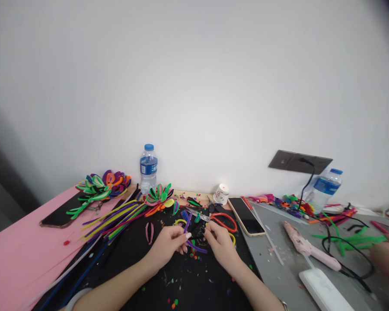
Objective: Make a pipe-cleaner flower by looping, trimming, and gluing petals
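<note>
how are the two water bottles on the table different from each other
The left bottle stands upright behind the pipe cleaners; the right bottle leans, near the wall socket and its black cord. The left one shows in full, while craft scraps hide the right one's base. Both are clear plastic with blue caps and blue labels.

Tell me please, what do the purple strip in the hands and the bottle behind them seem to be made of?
The purple strip, held by the left hand and the right hand, looks like a fuzzy pipe cleaner: matte, bent in a curve, probably wire inside. The bottle looks like clear glossy plastic with a blue cap and label.
</note>
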The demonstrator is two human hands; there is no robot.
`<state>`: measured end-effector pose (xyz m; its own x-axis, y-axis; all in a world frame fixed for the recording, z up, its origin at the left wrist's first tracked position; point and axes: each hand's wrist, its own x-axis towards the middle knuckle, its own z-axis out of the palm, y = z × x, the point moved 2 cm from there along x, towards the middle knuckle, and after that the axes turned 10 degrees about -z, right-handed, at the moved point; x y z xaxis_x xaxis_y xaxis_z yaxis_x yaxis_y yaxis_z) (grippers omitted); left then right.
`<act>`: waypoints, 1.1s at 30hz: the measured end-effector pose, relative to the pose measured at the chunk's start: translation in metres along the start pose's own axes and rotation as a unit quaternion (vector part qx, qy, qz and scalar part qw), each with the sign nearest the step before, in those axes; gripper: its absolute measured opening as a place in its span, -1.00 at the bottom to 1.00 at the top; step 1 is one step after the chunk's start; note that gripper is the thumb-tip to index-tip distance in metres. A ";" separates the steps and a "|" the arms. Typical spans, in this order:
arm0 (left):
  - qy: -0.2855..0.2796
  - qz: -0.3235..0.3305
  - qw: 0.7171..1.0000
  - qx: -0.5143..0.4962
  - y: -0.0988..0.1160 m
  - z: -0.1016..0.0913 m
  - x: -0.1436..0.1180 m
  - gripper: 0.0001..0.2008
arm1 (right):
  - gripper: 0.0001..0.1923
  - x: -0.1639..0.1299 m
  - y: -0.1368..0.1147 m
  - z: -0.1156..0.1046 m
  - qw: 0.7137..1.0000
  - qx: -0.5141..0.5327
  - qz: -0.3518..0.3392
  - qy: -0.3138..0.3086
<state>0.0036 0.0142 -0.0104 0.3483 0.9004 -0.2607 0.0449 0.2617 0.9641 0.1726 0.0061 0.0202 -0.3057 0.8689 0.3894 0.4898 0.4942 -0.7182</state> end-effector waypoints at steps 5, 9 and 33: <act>-0.005 -0.011 1.000 0.015 -0.005 0.000 0.003 -0.65 | -0.73 0.000 0.011 0.001 1.000 0.013 0.023 0.008; 0.011 -0.014 0.999 0.027 -0.005 -0.001 0.005 -0.63 | -0.74 0.001 0.008 0.000 1.000 0.007 0.009 0.006; 0.061 0.011 0.997 0.055 -0.001 -0.002 0.001 -0.62 | -0.82 -0.002 -0.009 -0.005 0.971 -0.220 -0.089 -0.031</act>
<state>0.0024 0.0156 -0.0115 0.2338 0.9429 -0.2375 0.1437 0.2080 0.9675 0.1730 -0.0001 0.0281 -0.4594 0.7721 0.4392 0.7219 0.6126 -0.3218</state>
